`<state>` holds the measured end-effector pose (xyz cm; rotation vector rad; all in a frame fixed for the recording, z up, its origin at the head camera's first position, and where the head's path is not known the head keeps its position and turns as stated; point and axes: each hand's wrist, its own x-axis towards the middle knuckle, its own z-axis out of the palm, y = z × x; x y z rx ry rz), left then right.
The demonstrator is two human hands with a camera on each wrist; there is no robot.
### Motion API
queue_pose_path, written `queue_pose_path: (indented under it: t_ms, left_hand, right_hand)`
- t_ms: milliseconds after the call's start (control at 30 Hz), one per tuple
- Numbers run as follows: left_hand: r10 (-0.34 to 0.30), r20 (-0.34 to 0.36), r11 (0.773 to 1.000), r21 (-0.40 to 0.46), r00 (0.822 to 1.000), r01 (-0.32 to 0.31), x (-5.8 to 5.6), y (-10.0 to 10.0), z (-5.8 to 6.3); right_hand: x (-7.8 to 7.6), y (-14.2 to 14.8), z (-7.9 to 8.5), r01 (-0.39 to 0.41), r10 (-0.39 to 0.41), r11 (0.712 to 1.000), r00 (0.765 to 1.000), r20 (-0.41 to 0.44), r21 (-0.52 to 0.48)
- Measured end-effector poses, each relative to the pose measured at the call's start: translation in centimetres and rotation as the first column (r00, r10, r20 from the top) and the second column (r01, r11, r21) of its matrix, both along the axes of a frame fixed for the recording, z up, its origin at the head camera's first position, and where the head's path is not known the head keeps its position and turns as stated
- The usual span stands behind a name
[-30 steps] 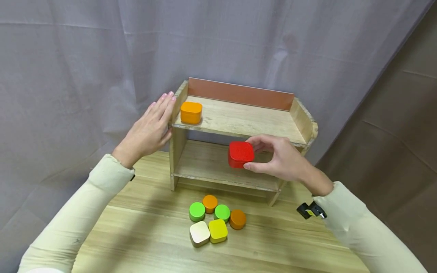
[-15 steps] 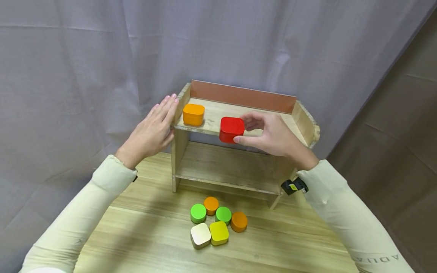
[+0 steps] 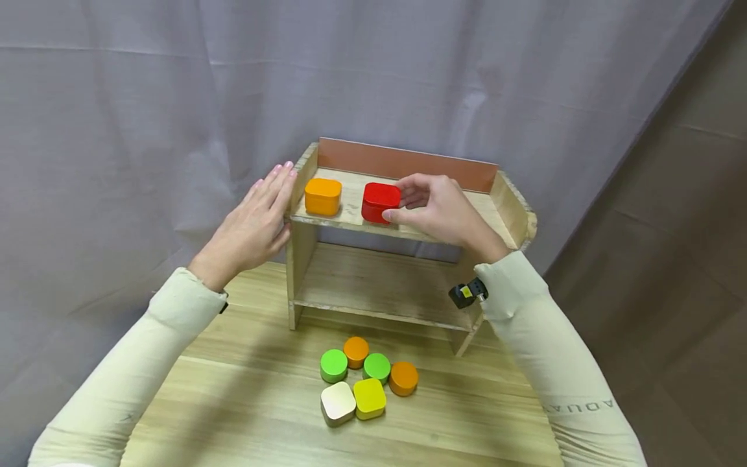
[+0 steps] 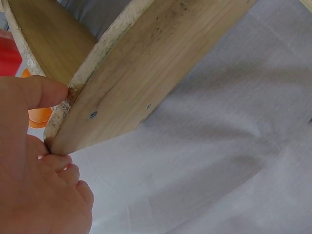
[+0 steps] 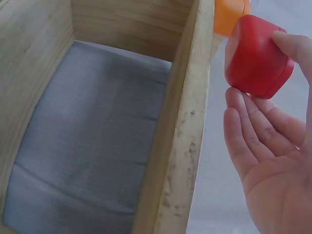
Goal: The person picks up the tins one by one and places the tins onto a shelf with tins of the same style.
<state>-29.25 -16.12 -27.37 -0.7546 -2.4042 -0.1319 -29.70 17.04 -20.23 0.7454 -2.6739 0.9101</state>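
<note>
My right hand pinches a small red box with rounded corners between thumb and fingers. A thin seam runs round that box in the right wrist view. It is at the top board of a small wooden shelf, right of a similar orange box. I cannot tell whether the red box touches the board. With straight fingers, my left hand rests against the shelf's left side panel. In the left wrist view, the thumb meets that panel's front edge.
Before the shelf, several small pieces lie grouped on the wooden table: green round ones, orange round ones, a yellow rounded square and a cream one. The lower board sits beneath. Grey cloth hangs behind.
My right hand has lifted the red box from in front of the lower board up to the top board and moved it left, nearer the orange box. The left hand stays against the panel.
</note>
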Motion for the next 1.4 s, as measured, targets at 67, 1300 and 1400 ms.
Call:
queue_pose_path:
  t_ms: [67, 1300, 1400]
  left_hand:
    - [0.0, 0.0, 1.0, 0.004, 1.0, 0.0, 0.0, -0.2, 0.0]
    - [-0.014, -0.019, 1.0, 0.005, 1.0, 0.014, -0.1, 0.1, 0.0]
    - [-0.01, -0.019, 1.0, 0.001, 1.0, 0.01, -0.2, 0.1, 0.0]
  right_hand:
    - [-0.4, -0.2, -0.1, 0.005, -0.005, 1.0, 1.0, 0.021, -0.007]
    - [-1.6, 0.1, -1.0, -0.011, 0.011, 1.0, 1.0, 0.026, -0.003]
    - [-1.3, 0.5, -0.7, -0.012, 0.012, 1.0, 1.0, -0.013, -0.008]
